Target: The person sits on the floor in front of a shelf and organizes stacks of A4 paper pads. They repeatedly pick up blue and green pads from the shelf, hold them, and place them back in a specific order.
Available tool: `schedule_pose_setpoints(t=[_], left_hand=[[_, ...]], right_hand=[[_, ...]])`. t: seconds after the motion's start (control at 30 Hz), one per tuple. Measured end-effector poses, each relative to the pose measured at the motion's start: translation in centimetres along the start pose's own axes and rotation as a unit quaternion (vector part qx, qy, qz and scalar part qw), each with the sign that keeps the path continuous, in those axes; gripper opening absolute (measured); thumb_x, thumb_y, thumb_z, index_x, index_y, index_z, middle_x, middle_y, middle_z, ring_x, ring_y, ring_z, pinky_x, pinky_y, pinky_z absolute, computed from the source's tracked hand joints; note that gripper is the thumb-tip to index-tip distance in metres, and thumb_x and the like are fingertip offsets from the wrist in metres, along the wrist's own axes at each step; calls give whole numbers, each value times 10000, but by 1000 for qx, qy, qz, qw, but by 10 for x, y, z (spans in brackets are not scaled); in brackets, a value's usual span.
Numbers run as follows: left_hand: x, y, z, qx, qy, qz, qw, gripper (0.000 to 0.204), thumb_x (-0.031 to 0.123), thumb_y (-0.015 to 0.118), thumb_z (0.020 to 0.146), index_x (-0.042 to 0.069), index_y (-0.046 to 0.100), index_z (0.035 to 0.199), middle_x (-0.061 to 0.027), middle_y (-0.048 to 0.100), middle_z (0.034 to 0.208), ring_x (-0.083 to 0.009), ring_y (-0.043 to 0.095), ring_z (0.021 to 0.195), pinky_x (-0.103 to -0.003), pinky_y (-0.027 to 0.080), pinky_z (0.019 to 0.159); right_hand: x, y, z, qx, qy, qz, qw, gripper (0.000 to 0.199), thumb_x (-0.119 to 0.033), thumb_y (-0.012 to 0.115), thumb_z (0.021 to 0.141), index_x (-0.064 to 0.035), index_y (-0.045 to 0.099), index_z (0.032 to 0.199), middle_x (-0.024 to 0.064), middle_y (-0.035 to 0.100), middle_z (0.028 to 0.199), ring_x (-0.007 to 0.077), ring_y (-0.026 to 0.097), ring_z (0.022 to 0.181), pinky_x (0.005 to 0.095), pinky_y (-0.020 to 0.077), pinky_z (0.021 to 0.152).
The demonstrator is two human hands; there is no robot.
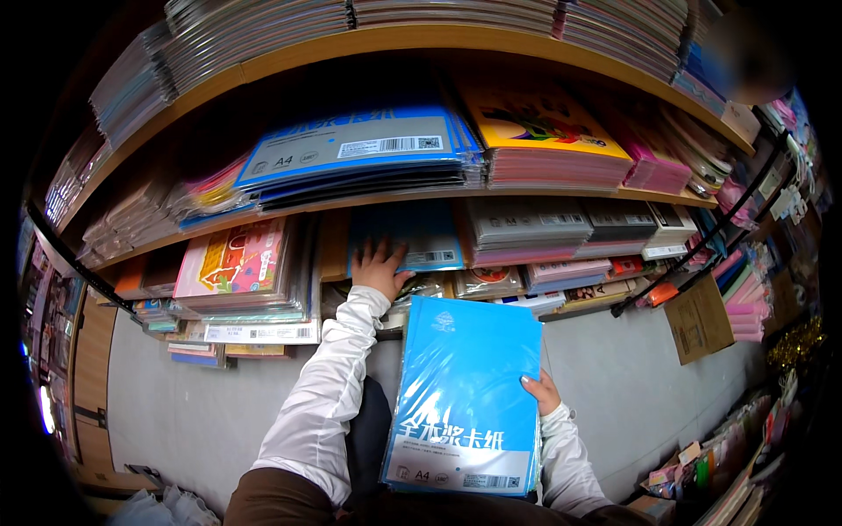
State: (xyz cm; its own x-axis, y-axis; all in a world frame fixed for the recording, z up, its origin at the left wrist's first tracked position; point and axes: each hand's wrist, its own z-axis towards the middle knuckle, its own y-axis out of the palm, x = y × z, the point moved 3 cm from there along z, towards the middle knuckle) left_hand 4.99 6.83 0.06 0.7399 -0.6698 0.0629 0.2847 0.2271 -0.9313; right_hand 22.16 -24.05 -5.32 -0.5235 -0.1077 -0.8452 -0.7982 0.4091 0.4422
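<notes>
My right hand (541, 390) grips the right edge of a stack of blue wrapped paper packs (465, 394), held upright in front of my lap. My left hand (380, 270) reaches forward in a white sleeve, fingers spread, and rests on a blue paper pack (412, 235) lying on the lower wooden shelf. Just below that hand lies a clear-wrapped pack (425, 287).
Wooden shelves (421, 42) hold piles of coloured paper: blue packs (360, 158) above my left hand, a yellow-topped pink pile (544, 140), grey packs (526, 230), a pictured pack (232, 259). A brown cardboard sheet (697, 320) leans at right. Grey floor (193, 394) lies below.
</notes>
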Motion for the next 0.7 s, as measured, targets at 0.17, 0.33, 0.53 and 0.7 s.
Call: schedule_pose_setpoints(t=[0.17, 0.33, 0.53, 0.7], left_hand=[[8, -28, -9, 37, 11, -52, 998, 538, 395, 582, 725, 126, 473, 1178, -139, 373, 1281, -377, 295, 1192, -498, 237, 955], [-42, -29, -30, 81, -163, -142, 973, 561, 290, 688, 651, -13, 488, 1079, -209, 464, 1085, -372, 430, 999, -418, 371, 839], [-54, -33, -40, 158, -161, -160, 961, 514, 202, 760, 564, -37, 485, 927, -202, 509, 857, -364, 487, 802, -396, 409, 720], [-57, -20, -38, 143, -182, -181, 956, 446, 150, 751, 572, -34, 474, 870, -191, 513, 818, -356, 496, 757, -392, 417, 663]], right_hand=[[4, -6, -2, 11, 2, -8, 1000, 513, -190, 590, 754, 13, 395, 1183, 111, 529, 1067, 182, 529, 918, 295, 436, 799], [2, -6, -3, 3, -5, -7, 1000, 493, -179, 581, 759, 9, 401, 1178, 103, 528, 1067, 171, 523, 921, 295, 435, 798], [4, -3, 0, 7, -4, -11, 1000, 478, -173, 581, 759, 12, 412, 1166, 102, 536, 1051, 170, 529, 909, 295, 437, 792], [1, 2, 0, 10, -3, -9, 1000, 481, -176, 586, 757, 16, 415, 1164, 104, 538, 1051, 171, 530, 909, 296, 437, 794]])
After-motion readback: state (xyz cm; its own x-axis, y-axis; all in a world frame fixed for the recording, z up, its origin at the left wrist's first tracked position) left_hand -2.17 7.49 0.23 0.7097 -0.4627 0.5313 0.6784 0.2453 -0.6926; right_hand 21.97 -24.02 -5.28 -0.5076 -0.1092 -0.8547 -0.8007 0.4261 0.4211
